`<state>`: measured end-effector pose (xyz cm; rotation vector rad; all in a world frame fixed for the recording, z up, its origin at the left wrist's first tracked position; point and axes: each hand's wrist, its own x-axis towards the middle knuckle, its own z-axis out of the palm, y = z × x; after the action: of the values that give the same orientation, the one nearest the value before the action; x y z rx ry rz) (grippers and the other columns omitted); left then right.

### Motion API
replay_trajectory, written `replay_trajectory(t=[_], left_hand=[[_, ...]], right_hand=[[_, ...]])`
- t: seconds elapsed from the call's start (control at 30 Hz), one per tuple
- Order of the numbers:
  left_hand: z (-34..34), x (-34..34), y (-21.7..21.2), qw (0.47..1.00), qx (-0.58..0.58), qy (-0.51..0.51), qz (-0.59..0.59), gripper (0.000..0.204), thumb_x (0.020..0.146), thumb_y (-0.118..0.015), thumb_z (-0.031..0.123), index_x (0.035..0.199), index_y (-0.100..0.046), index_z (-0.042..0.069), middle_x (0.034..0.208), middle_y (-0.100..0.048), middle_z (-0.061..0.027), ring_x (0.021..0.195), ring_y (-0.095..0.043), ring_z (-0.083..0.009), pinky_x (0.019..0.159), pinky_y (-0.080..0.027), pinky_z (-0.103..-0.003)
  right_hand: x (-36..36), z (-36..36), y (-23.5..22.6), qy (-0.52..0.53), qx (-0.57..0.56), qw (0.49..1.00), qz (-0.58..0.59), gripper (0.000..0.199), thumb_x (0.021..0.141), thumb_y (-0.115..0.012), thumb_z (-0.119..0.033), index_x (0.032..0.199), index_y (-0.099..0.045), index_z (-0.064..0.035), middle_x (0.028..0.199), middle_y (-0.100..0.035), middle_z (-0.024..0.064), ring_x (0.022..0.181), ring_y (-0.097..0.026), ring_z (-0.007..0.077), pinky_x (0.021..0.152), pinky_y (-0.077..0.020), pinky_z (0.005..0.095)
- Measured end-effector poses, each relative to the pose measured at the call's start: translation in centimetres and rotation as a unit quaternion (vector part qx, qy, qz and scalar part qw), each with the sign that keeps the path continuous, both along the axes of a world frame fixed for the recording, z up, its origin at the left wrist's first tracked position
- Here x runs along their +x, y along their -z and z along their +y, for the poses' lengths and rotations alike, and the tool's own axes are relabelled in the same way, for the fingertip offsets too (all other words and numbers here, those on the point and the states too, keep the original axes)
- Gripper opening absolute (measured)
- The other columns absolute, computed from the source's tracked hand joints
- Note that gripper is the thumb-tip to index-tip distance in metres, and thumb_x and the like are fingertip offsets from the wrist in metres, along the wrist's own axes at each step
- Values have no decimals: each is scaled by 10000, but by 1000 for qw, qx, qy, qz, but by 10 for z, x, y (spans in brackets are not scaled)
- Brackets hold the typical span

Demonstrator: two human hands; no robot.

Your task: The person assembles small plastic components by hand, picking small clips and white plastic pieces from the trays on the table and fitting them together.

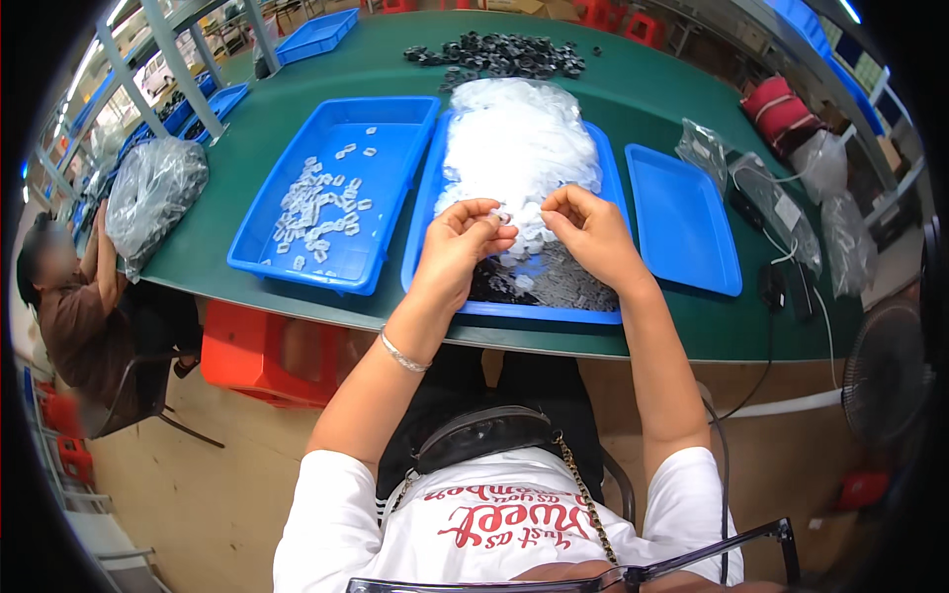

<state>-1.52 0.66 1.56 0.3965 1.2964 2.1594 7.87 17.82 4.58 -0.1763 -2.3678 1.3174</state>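
Note:
My left hand (463, 245) is closed in a pinch, with a small white plastic piece (502, 211) at its fingertips. Opposite it, my right hand (598, 237) has thumb and forefinger pressed together; whatever is between them blends into the white behind. Both hands are over a blue tray (554, 314) holding a big heap of white pieces (519, 138). In front of that heap lie small grey parts (578, 282) and black parts (499, 284), partly hidden by my hands.
To the left, a blue tray (341, 114) holds scattered clear pieces (321, 208). At the right are a shallow blue tray (682, 222), cables and plastic bags (791, 212). Black parts (494, 56) are heaped at the far side. A person (84, 306) sits at far left beside a bag (158, 193).

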Motion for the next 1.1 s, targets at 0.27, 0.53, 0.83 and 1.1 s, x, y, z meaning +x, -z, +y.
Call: replay_trajectory(t=[0.27,0.53,0.83,1.1], left_hand=[[-7,-6,12,996,56,-27,-66,247,884,-604,14,1118,-543,-36,946,-641,-120,806,-664,-164,704,-557,-251],[-8,-6,9,999,41,-1,-37,225,887,-607,39,1095,-566,-37,936,-651,-119,790,-662,-151,685,-536,-232],[-7,-2,10,997,67,15,-43,224,906,-556,22,1115,-555,-60,968,-651,-140,846,-671,-186,772,-556,-264],[-6,-4,9,997,63,4,-37,231,911,-535,-8,1132,-528,-73,922,-648,-134,840,-674,-177,767,-565,-259]], right_hand=[[8,-15,-11,-34,222,964,-140,117,792,-696,-111,860,-648,-28,807,-659,126,767,-657,263,681,-504,360],[0,-28,-1,-65,310,941,-117,109,782,-704,-125,840,-660,-44,800,-649,102,725,-627,282,655,-481,376],[0,-33,14,-28,418,907,-37,76,779,-694,-134,778,-661,-65,746,-627,96,711,-610,307,683,-465,406],[-6,-30,22,-42,441,896,23,83,789,-685,-139,749,-651,-75,712,-617,83,632,-568,285,621,-425,393]])
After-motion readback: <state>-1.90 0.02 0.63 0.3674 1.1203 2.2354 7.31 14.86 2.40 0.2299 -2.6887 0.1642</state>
